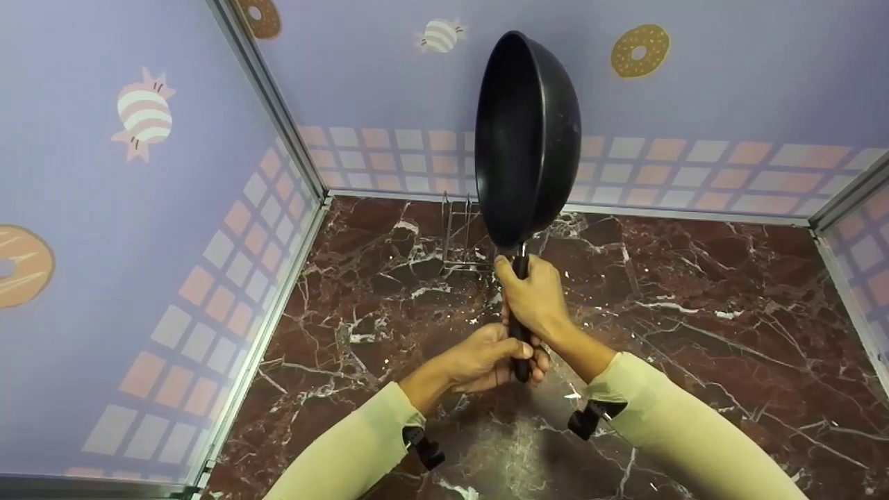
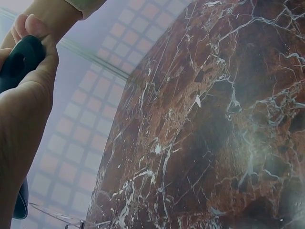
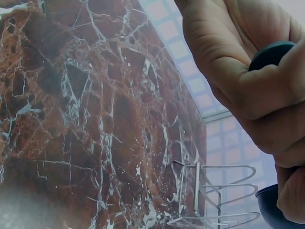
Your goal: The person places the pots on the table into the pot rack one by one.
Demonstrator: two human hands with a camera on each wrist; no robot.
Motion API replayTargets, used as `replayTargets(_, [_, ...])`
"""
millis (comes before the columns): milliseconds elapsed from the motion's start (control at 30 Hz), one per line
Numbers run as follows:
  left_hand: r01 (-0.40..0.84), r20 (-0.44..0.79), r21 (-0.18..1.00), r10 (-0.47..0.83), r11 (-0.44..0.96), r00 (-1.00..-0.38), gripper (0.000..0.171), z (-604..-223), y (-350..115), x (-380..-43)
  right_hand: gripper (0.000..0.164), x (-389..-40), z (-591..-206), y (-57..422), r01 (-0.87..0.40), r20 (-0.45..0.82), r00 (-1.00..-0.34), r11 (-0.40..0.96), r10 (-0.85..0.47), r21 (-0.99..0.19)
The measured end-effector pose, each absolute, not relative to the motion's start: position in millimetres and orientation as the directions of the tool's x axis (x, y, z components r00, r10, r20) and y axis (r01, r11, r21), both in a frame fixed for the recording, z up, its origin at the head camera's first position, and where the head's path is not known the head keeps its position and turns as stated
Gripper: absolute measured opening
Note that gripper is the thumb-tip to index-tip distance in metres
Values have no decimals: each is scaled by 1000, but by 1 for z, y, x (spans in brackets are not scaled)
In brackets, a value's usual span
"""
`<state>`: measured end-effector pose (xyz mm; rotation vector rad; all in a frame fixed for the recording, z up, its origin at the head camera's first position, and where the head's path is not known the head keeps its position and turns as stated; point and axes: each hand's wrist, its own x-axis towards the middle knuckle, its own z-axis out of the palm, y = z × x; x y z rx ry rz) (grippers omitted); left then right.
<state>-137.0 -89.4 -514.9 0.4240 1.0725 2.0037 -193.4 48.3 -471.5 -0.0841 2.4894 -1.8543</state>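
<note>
A dark wok [image 1: 561,132] is held up in the head view, tilted on its side with its hollow facing left and its handle pointing down toward me. My right hand [image 1: 538,295] grips the upper part of the black handle [image 1: 520,326], close below the pan. Lower down, my left hand [image 1: 489,357] holds the handle near its end, thumb across it. In the left wrist view the handle's end [image 2: 26,59] with its hanging hole pokes out of the grip. The right wrist view shows the right hand's curled fingers [image 3: 286,119] and a bit of the wok's rim [image 3: 271,205].
Behind the wok, a wire rack [image 1: 455,239] stands on the reddish-brown marbled counter [image 1: 694,333]. White crumbs and small scraps lie scattered over the surface. Patterned panels [image 1: 389,90] close in the back and sides, with a metal strip [image 1: 278,326] along the left edge.
</note>
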Motion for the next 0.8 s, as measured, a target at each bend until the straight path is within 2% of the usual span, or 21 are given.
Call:
replayTargets(367, [-493,-59,804,780,-333,-623,20,-523,-105,-140,34,-196,-473,30,-7,-14,-998,301,-69,-954])
replayTargets(633, [-488,-54,810,787,-325,-614,21,-527,-118,-144,50,-198,-474,21,-22,-1,-997,316,-71,-948])
replayTargets(800, [-488,-42,807,791,-334,-610,22,-529,-126,-146,51,-199,-474,13,-3,-18,-998,318,-64,-948])
